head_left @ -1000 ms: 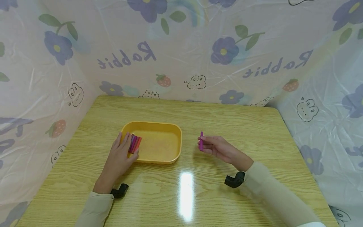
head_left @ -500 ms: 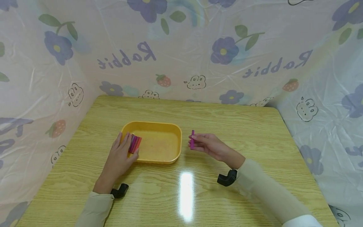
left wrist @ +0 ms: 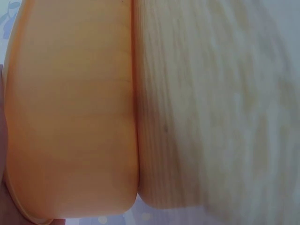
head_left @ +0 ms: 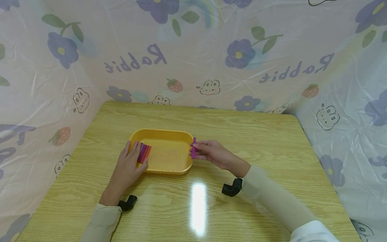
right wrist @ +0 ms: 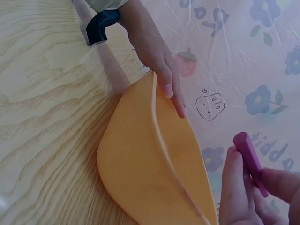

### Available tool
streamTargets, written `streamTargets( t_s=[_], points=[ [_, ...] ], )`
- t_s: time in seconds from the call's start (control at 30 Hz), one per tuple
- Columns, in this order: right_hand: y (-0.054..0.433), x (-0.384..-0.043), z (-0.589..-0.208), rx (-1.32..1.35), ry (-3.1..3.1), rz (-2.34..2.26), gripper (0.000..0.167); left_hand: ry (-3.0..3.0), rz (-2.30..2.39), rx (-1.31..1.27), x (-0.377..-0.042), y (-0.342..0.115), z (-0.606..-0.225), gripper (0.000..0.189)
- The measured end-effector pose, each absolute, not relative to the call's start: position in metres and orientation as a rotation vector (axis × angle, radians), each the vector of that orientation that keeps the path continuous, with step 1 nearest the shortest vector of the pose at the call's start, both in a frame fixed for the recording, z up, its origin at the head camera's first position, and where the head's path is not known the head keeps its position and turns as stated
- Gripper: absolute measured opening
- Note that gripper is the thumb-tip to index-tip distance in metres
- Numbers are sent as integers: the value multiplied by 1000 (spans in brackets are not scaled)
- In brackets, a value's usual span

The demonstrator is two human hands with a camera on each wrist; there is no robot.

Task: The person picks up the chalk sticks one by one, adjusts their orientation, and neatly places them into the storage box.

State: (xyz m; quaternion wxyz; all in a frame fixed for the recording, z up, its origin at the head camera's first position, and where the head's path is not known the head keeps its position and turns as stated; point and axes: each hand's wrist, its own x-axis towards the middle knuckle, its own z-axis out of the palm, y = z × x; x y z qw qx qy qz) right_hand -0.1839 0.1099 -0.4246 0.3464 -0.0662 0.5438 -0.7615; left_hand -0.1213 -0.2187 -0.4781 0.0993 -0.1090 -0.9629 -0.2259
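A yellow-orange plastic tray (head_left: 169,151) stands on the table. At its left end lies a row of several slim crayon-like sticks (head_left: 145,154), purple to orange-red. My left hand (head_left: 128,168) rests over that end with its fingers extended, covering part of the row, its thumb near the front rim. My right hand (head_left: 214,153) pinches a purple crayon-like stick (head_left: 194,148) between thumb and fingers, held upright at the tray's right rim. In the right wrist view, this stick (right wrist: 251,161) shows a flat, faceted end, and the tray (right wrist: 145,164) lies beside it.
The wood-grain table (head_left: 169,208) ends at a patterned plastic sheet (head_left: 193,67) at the back and sides. A black wrist piece (head_left: 232,187) sits on the right wrist, another black piece (head_left: 128,203) on the left.
My right hand has moved left with the purple stick, from open table to the tray's right rim. My left hand and the tray have stayed in place.
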Motion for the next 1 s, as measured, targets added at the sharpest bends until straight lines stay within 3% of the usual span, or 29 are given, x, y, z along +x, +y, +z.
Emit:
streamTargets(
  t_s=[0.27, 1.0],
  points=[
    [85, -187, -424, -183, 1394, -1973, 30, -2844, -660, -322, -121, -219, -477, 72],
    [26, -187, -436, -129, 1439, -1910, 35, -2863, -657, -309, -121, -218, -477, 72]
  ],
)
